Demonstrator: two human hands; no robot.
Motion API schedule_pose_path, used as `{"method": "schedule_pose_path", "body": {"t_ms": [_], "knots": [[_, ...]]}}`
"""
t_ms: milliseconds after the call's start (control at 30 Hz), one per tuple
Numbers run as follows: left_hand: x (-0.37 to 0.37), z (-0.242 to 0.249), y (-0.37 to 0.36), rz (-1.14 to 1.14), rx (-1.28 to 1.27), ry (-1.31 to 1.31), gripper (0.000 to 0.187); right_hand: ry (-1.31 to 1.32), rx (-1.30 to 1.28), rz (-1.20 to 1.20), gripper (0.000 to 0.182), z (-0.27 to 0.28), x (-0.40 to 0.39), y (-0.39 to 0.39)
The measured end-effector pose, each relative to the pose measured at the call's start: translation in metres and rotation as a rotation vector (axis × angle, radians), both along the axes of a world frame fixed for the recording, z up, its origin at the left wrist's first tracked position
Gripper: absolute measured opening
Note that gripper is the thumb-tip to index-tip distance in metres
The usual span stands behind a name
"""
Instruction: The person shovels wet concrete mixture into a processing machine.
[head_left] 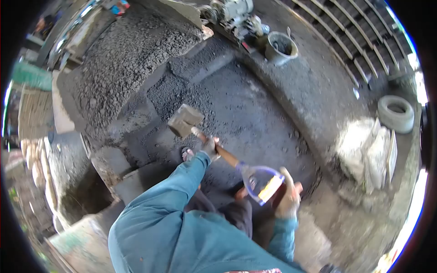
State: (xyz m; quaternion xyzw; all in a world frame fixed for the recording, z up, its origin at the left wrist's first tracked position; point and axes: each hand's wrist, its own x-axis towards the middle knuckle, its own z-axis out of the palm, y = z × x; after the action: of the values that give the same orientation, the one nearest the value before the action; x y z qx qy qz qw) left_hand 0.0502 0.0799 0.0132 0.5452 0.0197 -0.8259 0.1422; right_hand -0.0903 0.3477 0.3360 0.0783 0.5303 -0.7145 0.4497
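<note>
A shovel with a wooden shaft [227, 157] slants across the middle of the view. Its square metal blade [185, 120] rests at the near edge of a small heap of dark gravelly material [175, 93]. My left hand [210, 149] is wrapped around the shaft a little behind the blade. At the other end is a purple D-shaped handle [258, 169] with a brightly lit grip. My right hand [287, 195] is right beside that grip, its fingers stretched and apart.
A large pile of dark clumpy material [129, 54] rises at the upper left. Along the back are a motor-like machine [234, 13] and a bucket [281, 50]. Pale sacks [366, 152] and a tire [395, 113] lie right. A pit [88, 193] opens at left.
</note>
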Motion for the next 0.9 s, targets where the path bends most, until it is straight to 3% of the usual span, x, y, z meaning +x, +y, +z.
{"method": "schedule_pose_path", "body": {"t_ms": [33, 67, 100, 133, 167, 200, 233, 267, 300, 333, 367, 400, 467, 567, 600, 700, 733, 767, 800, 833, 900], "knots": [[-0.007, -0.005, 0.015, 0.064, -0.067, -0.063, 0.012, 0.084, -0.22, -0.045, 0.071, -0.004, -0.003, 0.026], [-0.019, -0.002, 0.036, -0.009, -0.159, -0.175, 0.011, 0.252, -0.08, 0.062, 0.078, -0.038, -0.014, 0.067], [-0.03, 0.003, 0.062, -0.088, -0.24, -0.296, 0.01, 0.162, 0.087, 0.045, 0.084, -0.036, -0.019, 0.081], [-0.036, -0.016, 0.093, -0.117, -0.342, -0.315, 0.01, 0.107, 0.223, -0.017, 0.076, -0.059, -0.02, 0.105], [-0.045, -0.008, 0.124, -0.091, -0.257, -0.402, 0.014, 0.087, 0.279, -0.013, 0.057, -0.094, -0.024, 0.145], [-0.047, -0.027, 0.16, 0.093, -0.179, -0.235, 0.015, 0.07, 0.391, -0.013, 0.042, -0.108, -0.023, 0.18], [-0.054, -0.015, 0.19, 0.22, 0.128, -0.095, 0.022, -0.03, 0.459, -0.105, 0.031, -0.111, -0.018, 0.208], [-0.057, -0.014, 0.228, 0.258, 0.216, 0.085, 0.026, -0.054, 0.513, -0.176, 0.023, -0.114, -0.01, 0.237], [-0.066, 0.016, 0.259, 0.166, 0.234, 0.066, 0.028, -0.011, 0.699, -0.215, 0.012, -0.131, -0.002, 0.28], [-0.065, -0.034, 0.302, 0.228, 0.452, 0.225, 0.026, 0.244, 0.777, -0.093, 0.008, -0.125, 0.012, 0.317], [-0.072, -0.025, 0.334, 0.066, 0.319, 0.109, 0.025, 0.237, 0.839, -0.247, 0.008, -0.125, 0.025, 0.351], [-0.083, 0.008, 0.35, -0.037, 0.411, -0.086, 0.025, 0.238, 0.896, -0.405, 0.008, -0.126, 0.035, 0.379], [-0.089, -0.018, 0.402, -0.135, 0.624, -0.14, 0.029, 0.165, 1.062, -0.517, 0.007, -0.114, 0.042, 0.42], [-0.083, -0.041, 0.416, -0.171, 0.665, -0.071, 0.026, 0.214, 1.145, -0.573, 0.002, -0.121, 0.05, 0.41], [-0.084, -0.029, 0.378, -0.151, 0.463, -0.177, 0.026, 0.102, 1.077, -0.537, 0.003, -0.129, 0.051, 0.383], [-0.045, -0.125, 0.264, -0.019, 0.303, 0.035, 0.024, -0.123, 1.076, -0.386, 0.013, -0.192, 0.062, 0.233], [-0.019, -0.158, 0.193, -0.226, 0.221, -0.028, 0.023, -0.172, 1.018, -0.485, 0.006, -0.198, 0.068, 0.131], [-0.014, -0.15, 0.119, -0.254, 0.045, -0.084, 0.025, -0.148, 0.88, -0.377, 0.006, -0.247, 0.082, 0.105], [-0.003, -0.189, 0.063, -0.178, 0.032, -0.112, 0.023, -0.157, 0.666, -0.392, 0.007, -0.27, 0.093, 0.05], [-0.005, -0.184, 0.009, -0.177, -0.003, -0.269, 0.018, -0.217, 0.588, -0.408, 0.009, -0.293, 0.096, 0.004], [0.012, -0.211, -0.038, -0.111, -0.1, -0.169, 0.015, -0.216, 0.644, -0.434, 0.016, -0.315, 0.096, -0.054]]}}
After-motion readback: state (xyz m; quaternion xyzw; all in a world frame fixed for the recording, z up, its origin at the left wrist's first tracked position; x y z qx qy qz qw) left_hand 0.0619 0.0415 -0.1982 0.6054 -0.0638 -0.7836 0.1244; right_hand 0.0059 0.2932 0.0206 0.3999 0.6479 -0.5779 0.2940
